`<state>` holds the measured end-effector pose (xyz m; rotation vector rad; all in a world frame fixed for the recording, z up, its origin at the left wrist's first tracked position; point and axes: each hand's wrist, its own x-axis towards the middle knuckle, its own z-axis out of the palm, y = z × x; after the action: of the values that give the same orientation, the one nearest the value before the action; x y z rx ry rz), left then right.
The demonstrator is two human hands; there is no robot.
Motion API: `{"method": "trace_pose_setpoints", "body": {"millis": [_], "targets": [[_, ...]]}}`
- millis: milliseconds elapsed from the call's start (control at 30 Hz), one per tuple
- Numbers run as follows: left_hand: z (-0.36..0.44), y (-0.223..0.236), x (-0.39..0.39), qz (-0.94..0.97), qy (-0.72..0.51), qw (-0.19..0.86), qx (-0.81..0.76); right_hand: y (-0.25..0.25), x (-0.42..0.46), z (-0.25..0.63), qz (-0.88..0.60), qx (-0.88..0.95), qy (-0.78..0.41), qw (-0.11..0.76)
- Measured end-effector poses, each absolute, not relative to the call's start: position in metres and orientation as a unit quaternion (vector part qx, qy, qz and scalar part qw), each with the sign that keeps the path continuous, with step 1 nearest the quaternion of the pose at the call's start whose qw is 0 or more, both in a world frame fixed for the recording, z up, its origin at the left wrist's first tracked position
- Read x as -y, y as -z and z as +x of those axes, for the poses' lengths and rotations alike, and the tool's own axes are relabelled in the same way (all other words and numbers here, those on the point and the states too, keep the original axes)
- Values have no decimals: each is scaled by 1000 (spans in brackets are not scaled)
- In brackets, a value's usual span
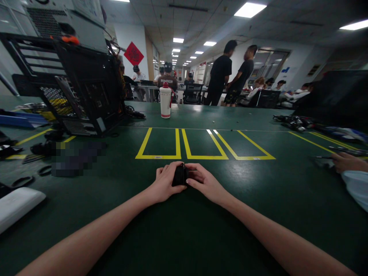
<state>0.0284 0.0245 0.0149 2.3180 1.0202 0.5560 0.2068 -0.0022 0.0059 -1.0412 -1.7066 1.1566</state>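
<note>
A small black object is between my two hands, just in front of the yellow tape marks; its exact kind cannot be made out. My left hand wraps round its left side, with the thumb low and the fingers over the top. From the other side my right hand grips it, with thumb and fingertips against its right edge. Fingers cover much of the object. Whether it rests on the green table or is held just above it, I cannot tell.
Yellow tape outlines lie beyond my hands, with a white cup behind them. An open black computer case stands at left, near a white object. At the right edge a co-worker's hand is beside cables.
</note>
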Motion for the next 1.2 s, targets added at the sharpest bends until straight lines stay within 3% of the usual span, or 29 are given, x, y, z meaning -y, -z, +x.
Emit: {"method": "trace_pose_setpoints", "body": {"millis": [900,1200], "targets": [[27,-24,-22,855,-187,294,-385,-4,3,206,-425,683,-434,406],[18,-13,-33,844,-192,295,-405,5,2,221,-523,742,-262,328]]}}
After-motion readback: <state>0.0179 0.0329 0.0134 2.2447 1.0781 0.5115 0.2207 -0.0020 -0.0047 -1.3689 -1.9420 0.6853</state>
